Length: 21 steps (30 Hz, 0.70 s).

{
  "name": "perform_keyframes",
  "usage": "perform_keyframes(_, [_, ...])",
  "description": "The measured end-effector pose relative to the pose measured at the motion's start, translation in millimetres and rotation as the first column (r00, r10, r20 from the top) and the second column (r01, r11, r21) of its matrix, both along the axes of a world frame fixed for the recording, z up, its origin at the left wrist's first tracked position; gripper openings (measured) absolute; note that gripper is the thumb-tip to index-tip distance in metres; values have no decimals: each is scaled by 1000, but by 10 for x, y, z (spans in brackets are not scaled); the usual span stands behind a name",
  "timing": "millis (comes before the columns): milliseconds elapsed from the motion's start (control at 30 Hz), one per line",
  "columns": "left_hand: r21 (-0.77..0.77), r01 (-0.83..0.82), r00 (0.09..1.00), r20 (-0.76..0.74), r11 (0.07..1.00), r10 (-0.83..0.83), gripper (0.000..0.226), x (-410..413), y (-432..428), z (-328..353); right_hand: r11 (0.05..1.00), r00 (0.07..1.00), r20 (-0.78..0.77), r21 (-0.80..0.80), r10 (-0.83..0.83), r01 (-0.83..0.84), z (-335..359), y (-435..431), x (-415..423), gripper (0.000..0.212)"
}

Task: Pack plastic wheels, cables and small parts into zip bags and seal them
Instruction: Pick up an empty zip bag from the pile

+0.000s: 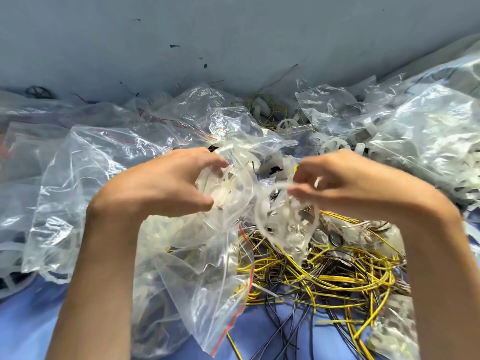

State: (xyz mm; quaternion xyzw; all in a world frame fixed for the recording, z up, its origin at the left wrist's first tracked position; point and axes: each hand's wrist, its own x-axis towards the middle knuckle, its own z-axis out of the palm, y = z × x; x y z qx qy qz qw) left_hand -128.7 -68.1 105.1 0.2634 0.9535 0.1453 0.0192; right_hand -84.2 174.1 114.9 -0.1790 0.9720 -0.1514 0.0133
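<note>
Though crumpled film hides contents, left grip (pixel 161 183) curls round zip bag (pixel 233 196) & right grip (pixel 361 183) pinches its film, fingertips (pixel 302 190) blurred; yellow cables (pixel 324 276) near right, partly covered.

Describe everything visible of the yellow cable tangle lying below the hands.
The yellow cable tangle is a loose heap of thin, glossy insulated wires, looped and knotted, with thinner dark wires mixed through. It lies on the blue surface between the forearms, below the right hand. A crumpled red-strip zip bag overlaps its left edge, and its right side meets the right forearm. Strands trail toward the bottom edge. The right hand and the left hand grip a held bag above it.
</note>
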Motion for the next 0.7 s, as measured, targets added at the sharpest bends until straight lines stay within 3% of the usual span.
perform_keyframes(100, [34, 42, 998, -45, 999, -41, 63, 37, 37, 25, 969, 975, -211, -248, -72, 18, 24, 7, -41, 35])
perform_keyframes(167, [69, 75, 996, -60, 995, -71, 64, 63, 101, 35, 923, 956, -274, -385, -108, -6, 9, -68, -61, 36])
perform_keyframes(367, [233, 138, 988, -107, 962, -116, 47, 153, 265, 77, 840, 958, -250, -542, -139, -20, 6, -237, -15, 35])
perform_keyframes(433, [324, 104, 992, -105, 940, -73, 35, 160, 281, 94, 855, 977, -198, -518, -80, -35, 2, -248, 11, 38])
perform_keyframes(567, [508, 56, 998, 6, 860, -68, 48, 210, 260, 166, 956, 1000, -25, -294, -9, 2, -56, -253, 9, 56])
perform_keyframes(700, [538, 51, 989, 89, 841, -117, 35, 260, 358, 163, 987, 998, -29, -153, -52, 47, -86, -273, -43, 72])
